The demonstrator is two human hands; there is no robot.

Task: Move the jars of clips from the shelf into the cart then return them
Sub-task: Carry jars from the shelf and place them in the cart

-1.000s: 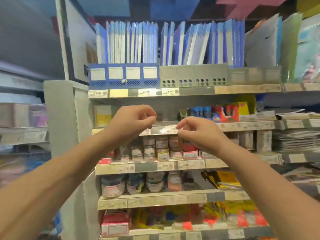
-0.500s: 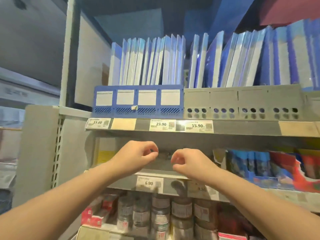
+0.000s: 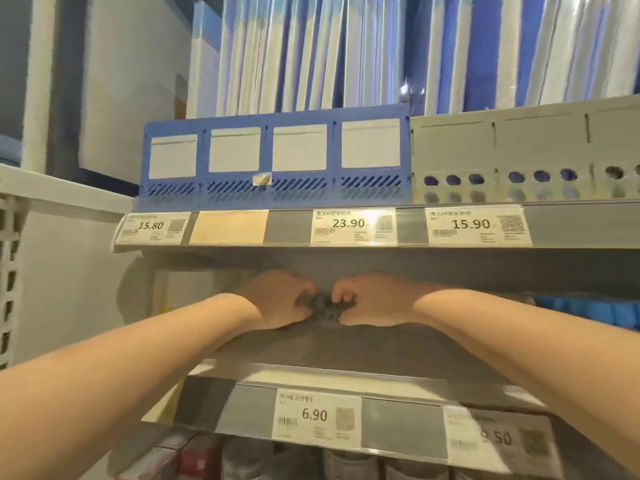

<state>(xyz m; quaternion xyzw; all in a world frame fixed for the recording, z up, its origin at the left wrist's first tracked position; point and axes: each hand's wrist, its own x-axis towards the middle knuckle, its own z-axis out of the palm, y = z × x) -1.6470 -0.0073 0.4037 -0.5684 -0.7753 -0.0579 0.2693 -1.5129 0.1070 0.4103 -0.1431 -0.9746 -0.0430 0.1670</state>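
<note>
Both forearms reach up from the 7 and 5 o'clock corners and meet just below the picture's centre, deep in the middle shelf (image 3: 346, 351). The left hand (image 3: 273, 299) lies knuckles up, wrist bent a little inward, fingers curled toward 3 o'clock. The right hand (image 3: 375, 299) mirrors it, fingers curled toward 9 o'clock. Between them sits a small dark thing (image 3: 323, 304), and the fingertips of both hands close on it from either side. It is too blurred to say whether it is a jar or loose clips. It rests on or just above the shelf floor; which of the two cannot be told.

At 6 o'clock from the hands, on the shelf's front rail, is a 6.90 tag (image 3: 317, 417). Below that rail, along the bottom edge, stand the blurred tops of jars (image 3: 349, 462).

At 12 o'clock from the hands, the upper shelf carries a blue file box (image 3: 273, 157), with a grey file box (image 3: 519, 150) touching it at 3 o'clock. Upright folders (image 3: 311, 53) fill both.
</note>
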